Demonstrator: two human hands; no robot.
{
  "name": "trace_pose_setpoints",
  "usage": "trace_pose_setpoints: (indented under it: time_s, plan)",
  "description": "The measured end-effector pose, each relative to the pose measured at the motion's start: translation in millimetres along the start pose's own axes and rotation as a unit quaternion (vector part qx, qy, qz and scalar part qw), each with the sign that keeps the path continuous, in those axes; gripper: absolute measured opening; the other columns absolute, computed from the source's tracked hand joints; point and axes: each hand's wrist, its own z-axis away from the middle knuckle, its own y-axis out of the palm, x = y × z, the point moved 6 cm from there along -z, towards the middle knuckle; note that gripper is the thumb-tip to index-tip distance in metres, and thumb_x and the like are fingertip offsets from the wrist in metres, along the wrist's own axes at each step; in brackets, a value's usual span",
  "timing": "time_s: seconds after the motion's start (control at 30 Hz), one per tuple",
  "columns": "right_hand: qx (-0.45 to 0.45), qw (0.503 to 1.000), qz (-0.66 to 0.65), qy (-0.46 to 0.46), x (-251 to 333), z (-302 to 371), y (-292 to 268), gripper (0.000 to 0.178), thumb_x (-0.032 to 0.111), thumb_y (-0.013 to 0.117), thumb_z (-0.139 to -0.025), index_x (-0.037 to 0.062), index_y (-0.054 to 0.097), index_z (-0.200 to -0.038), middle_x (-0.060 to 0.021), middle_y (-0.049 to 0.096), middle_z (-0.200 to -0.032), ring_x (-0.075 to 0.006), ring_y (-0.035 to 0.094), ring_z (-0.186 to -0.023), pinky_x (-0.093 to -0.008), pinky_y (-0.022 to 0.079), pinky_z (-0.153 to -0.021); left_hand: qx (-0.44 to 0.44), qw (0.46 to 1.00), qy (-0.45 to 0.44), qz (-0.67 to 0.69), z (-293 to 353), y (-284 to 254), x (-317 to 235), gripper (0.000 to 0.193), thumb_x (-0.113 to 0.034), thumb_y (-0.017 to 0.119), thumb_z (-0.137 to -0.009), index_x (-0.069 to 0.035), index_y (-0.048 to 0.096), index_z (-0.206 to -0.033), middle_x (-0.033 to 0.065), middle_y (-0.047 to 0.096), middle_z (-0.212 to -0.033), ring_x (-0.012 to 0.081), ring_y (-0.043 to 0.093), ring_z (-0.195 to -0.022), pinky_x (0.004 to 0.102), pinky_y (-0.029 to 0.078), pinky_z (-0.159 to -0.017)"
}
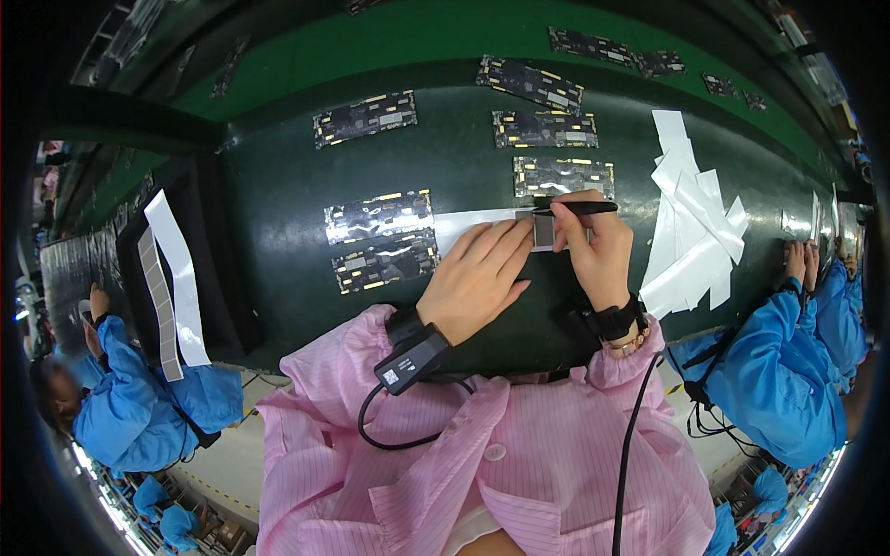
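Observation:
My left hand (475, 281) lies flat, its stretched fingers pressing on a white backing strip (459, 222) on the dark green bench. Just past those fingertips, grey square pads (544, 230) show on the strip. Black tweezers (593, 208) are gripped in my right hand (603, 255), their thin tips pointing left over the pads. My right fingertips sit close to the strip's right end; whether they touch it I cannot tell. Two black circuit boards (378, 218) lie left of the strip, and another circuit board (564, 176) lies just beyond the tweezers.
White strips (691, 218) lie in a loose pile on the right. Further circuit boards (364, 119) are spread toward the back. At left, a white strip (176, 269) and a grey-pad strip (156, 296) lie by a black tray (218, 250). Blue-clothed people (769, 371) sit on both sides.

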Motion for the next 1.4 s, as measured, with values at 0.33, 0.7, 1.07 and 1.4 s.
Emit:
trace_pose_setpoints:
  time_s: [0.33, 0.7, 1.07, 1.4]
  plan:
    - [-0.005, 1.0, -0.003, 0.015, 0, -2, 0, 0.006, 0.006, 0.063, -0.087, 0.0001, 0.062, -0.089, -0.0054, 0.061, -0.063, -0.01, 0.058, -0.049, -0.0239, 0.042, -0.045, 0.005, 1.0, -0.004, -0.008, -3, -2, -1, 0.05, -0.023, 0.067, -0.077, 0.0, 0.053, -0.119, 0.0109, 0.047, -0.133, 0.0255, 0.045, -0.12, 0.038, 0.037, -0.101]
    - [-0.033, 0.974, -0.204, 0.095, -22, -27, -9, 0.012, 0.012, 0.061, -0.092, 0.0009, 0.059, -0.091, -0.0038, 0.058, -0.067, -0.0079, 0.051, -0.047, -0.0202, 0.038, -0.044, 0.009, 1.0, -0.002, -0.007, -8, -3, 1, 0.044, -0.022, 0.067, -0.079, -0.001, 0.054, -0.116, 0.0104, 0.049, -0.13, 0.0258, 0.048, -0.117, 0.0383, 0.038, -0.098]
    - [-0.04, 0.974, -0.191, 0.118, -30, -27, -6, 0.013, 0.012, 0.063, -0.09, -0.0001, 0.061, -0.091, -0.0044, 0.06, -0.067, -0.0072, 0.054, -0.049, -0.0201, 0.038, -0.044, -0.008, 1.0, -0.015, 0.009, -16, 1, 9, 0.052, -0.02, 0.069, -0.077, 0.001, 0.05, -0.121, 0.0155, 0.044, -0.134, 0.0306, 0.045, -0.124, 0.0405, 0.039, -0.103]
    - [-0.04, 0.98, -0.162, 0.105, -27, -27, -5, 0.012, 0.011, 0.064, -0.089, -0.0011, 0.062, -0.091, -0.0029, 0.06, -0.065, -0.006, 0.053, -0.048, -0.0202, 0.037, -0.044, -0.008, 1.0, -0.023, 0.004, -16, 0, 10, 0.053, -0.02, 0.069, -0.077, 0.002, 0.049, -0.121, 0.0156, 0.042, -0.135, 0.0308, 0.046, -0.122, 0.04, 0.04, -0.101]
